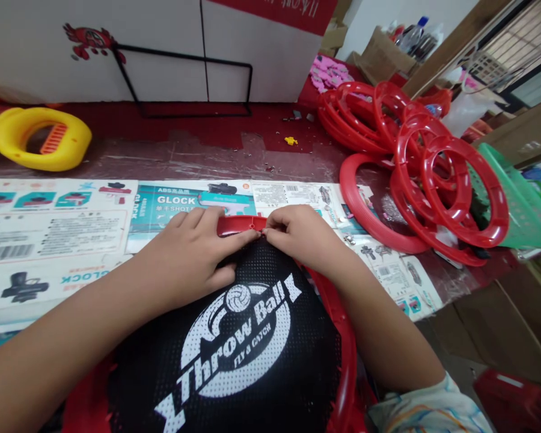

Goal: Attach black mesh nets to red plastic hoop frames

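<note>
White wall [162, 48], red worktop [184, 129], barred window [500, 60]

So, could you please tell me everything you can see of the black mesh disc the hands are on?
The black mesh disc is perforated fabric printed in white with "Throw Ball, Fly & Catch" and a ball emblem. It lies inside a red plastic ring, close to the camera. The left hand presses flat on it; the right hand pinches at its far edge.
</note>
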The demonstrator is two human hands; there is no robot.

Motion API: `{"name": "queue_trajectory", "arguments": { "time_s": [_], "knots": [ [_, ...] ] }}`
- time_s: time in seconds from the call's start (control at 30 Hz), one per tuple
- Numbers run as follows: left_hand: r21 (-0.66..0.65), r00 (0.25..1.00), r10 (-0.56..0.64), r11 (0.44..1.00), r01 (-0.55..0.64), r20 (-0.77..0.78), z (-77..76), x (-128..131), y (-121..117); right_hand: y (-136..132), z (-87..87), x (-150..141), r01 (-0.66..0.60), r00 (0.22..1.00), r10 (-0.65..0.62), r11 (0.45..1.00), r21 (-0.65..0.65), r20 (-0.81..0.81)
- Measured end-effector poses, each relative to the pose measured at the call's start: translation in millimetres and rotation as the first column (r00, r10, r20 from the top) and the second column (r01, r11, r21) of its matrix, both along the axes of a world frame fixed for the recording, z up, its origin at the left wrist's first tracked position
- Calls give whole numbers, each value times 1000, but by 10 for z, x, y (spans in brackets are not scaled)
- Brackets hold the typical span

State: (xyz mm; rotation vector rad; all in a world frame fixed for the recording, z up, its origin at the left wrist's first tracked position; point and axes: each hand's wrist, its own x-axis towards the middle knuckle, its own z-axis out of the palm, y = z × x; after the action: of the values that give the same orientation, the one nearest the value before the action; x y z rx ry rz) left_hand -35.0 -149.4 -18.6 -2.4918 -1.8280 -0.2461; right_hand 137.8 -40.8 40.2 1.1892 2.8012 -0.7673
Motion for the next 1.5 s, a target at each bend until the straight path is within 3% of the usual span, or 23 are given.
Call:
{"name": "queue_trajectory", "arguments": {
  "time_s": [0.23, 0.37, 0.5, 0.63, 0.77, 1.0, 1.5],
  "knots": [
    [-55, 998, -40, 998, 43, 55, 18, -127, -21, -88, 215, 107, 11, 998, -23, 978, 209, 56],
    [-110, 994, 111, 988, -111, 0, 105, -242, -109, -232, 304, 118, -56, 974, 23, 988, 143, 225],
    [-79, 984, 164, 982, -170, -74, 168, -204, -131, -279, 197, 33, -129, 956, 83, 981, 147, 283],
    [53, 981, 35, 998, -46, 193, 78, -96, -52, -263, 91, -16, -117, 974, 71, 970, 213, 214],
    [34, 944, -8, 999, -3, 329, -14, -37, -14, -199, 41, -10, -70, 995, 54, 978, 198, 86],
    [24, 932, -47, 999, 41, 359, 1, -40, -35, -64, -85, -25, 54, 991, -48, 997, 46, -124],
    [23, 948, -27, 1000, 20, 318, -30, -35, -43, -74, -177, -90, 64, 980, -52, 996, 59, -193]
  ]
}}
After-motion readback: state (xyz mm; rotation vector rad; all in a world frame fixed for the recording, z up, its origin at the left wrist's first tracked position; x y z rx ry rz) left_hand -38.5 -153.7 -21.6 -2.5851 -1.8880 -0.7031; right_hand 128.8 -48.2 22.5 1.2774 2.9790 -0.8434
